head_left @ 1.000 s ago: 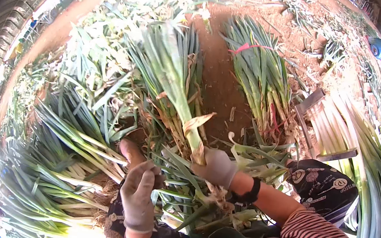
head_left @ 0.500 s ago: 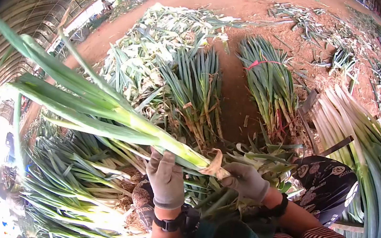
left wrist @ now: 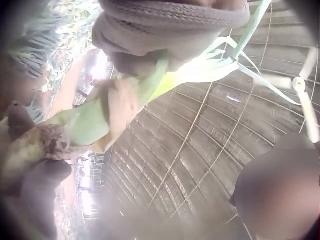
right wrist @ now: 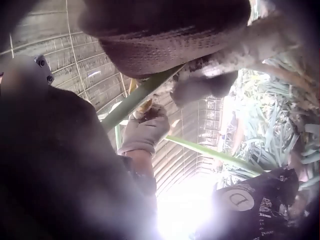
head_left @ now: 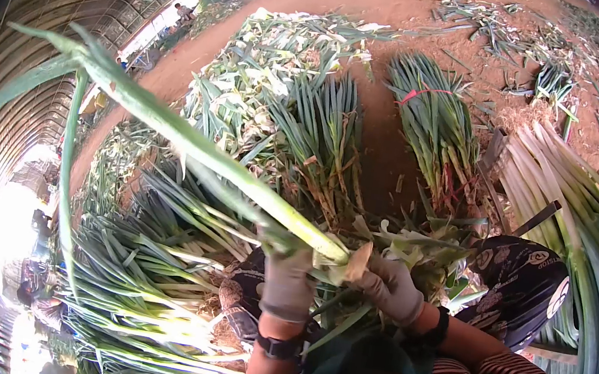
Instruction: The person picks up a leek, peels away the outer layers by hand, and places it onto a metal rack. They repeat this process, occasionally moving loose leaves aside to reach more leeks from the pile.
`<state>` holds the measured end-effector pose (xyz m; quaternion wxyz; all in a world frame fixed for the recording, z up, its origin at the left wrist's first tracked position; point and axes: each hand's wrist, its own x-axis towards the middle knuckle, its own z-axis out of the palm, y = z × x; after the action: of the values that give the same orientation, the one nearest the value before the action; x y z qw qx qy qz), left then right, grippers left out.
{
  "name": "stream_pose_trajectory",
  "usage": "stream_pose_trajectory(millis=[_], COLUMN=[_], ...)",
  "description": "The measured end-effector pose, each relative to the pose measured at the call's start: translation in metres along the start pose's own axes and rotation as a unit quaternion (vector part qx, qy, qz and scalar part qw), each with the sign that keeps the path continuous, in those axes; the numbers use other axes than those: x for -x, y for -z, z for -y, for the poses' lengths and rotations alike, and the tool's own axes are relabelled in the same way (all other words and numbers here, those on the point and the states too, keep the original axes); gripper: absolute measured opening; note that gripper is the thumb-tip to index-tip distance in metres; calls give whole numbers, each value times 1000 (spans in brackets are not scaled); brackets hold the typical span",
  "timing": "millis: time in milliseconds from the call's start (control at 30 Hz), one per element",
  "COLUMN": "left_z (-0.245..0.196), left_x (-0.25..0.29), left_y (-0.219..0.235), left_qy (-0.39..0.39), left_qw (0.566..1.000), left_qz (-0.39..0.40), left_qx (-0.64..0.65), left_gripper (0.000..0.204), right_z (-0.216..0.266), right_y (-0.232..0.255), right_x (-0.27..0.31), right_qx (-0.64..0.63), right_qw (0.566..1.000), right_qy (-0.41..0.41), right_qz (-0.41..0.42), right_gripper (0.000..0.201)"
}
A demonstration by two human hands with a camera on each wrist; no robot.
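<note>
A long leek (head_left: 254, 188) slants up to the left across the head view, its green tops bent over. My gloved right hand (head_left: 393, 289) grips it by the root end, beside a dry brown sheath flap (head_left: 358, 261). Just below the shaft, my gloved left hand (head_left: 288, 284) holds an outer leaf, blurred in the head view. Close up in the left wrist view, the left glove (left wrist: 165, 37) curls over a green strip at the shaft. The right wrist view shows the left hand (right wrist: 145, 132) beyond the dark right glove (right wrist: 170, 45).
Loose leeks (head_left: 149, 296) are piled at the left. Upright bundles stand ahead, one tied with a red band (head_left: 425, 92). White-stemmed leeks (head_left: 543, 174) lie at the right by a metal frame (head_left: 538, 216). Discarded leaves (head_left: 247, 67) cover the ground beyond.
The leek has swung from pointing forward to slanting left. My left hand, apart from it at first, came under the shaft and now holds an outer leaf. The right hand keeps the root end.
</note>
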<state>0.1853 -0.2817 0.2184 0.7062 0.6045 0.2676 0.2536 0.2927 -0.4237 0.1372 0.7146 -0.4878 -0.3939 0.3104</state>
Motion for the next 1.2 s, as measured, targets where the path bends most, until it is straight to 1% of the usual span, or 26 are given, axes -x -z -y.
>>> stream_pose_trajectory(millis=[67,100,133,200,233,267,300,333,367,400,433,467,533,567,633,667,700,767,833,900,1000,1100,1200], left_z=[46,73,109,102,93,76,66,62,29,23,-8,-26,-48,-44,-35,-36,-38,-40,-41,-40,-38,-31,-26], left_x=[0,0,-1,-1,8,12,9,8,10,4,5,4,-3,-6,-15,-19,-17,-15,-13,-12,-13,-14,-21], left_y=[-3,-3,4,-5,-4,-4,5,19,10,21,9,5,4,14,33,34,29,29,33,45,52,50,43], left_qy=[-92,-141,-188,-106,27,160,139,42,-5,-82,-139,-179,-221,-198,-169,-155,-168,-168,-160,-165,-165,-155,-147], left_qw=[985,968,946,956,973,966,975,987,984,985,975,971,965,964,962,959,949,952,956,958,955,947,948], left_qz=[68,97,123,84,16,-53,-85,-87,-142,-146,-163,-159,-134,-150,-148,-145,-160,-134,-122,-132,-163,-202,-216], left_qx=[-126,-183,-235,-260,-230,-197,-154,-126,-109,-51,-51,-22,45,94,155,186,215,220,212,192,185,196,182], left_gripper=[23,23,23,22,22,22,26,26,24,23,30,36,37,34,34,33,29,25,18,19,18,19,19], right_z=[16,22,21,18,19,23,26,26,26,26,20,19,18,15,10,9,10,14,13,21,15,13,9], right_y=[2,3,6,14,19,23,26,27,27,25,24,20,15,11,13,14,15,17,17,11,6,3,4], right_x=[-4,-5,-5,-5,-5,-8,-10,-11,-14,-17,-15,-15,-13,-13,-9,-9,-11,-16,-15,-16,-11,-7,-3], right_qx=[74,111,138,193,233,272,311,311,311,308,305,318,347,341,385,408,369,289,301,297,368,398,464], right_qw=[996,992,987,975,964,953,939,935,931,927,930,927,920,921,909,902,922,954,950,949,921,905,865], right_qy=[19,29,40,59,65,69,72,89,108,127,112,107,95,103,87,79,54,-5,29,59,70,74,119], right_qz=[-37,-56,-69,-97,-107,-117,-125,-144,-160,-174,-172,-167,-157,-157,-131,-120,-107,-84,-84,-90,-108,-130,-150], right_gripper=[45,43,41,37,35,33,32,31,30,30,31,31,32,34,36,37,38,40,41,40,37,34,33])
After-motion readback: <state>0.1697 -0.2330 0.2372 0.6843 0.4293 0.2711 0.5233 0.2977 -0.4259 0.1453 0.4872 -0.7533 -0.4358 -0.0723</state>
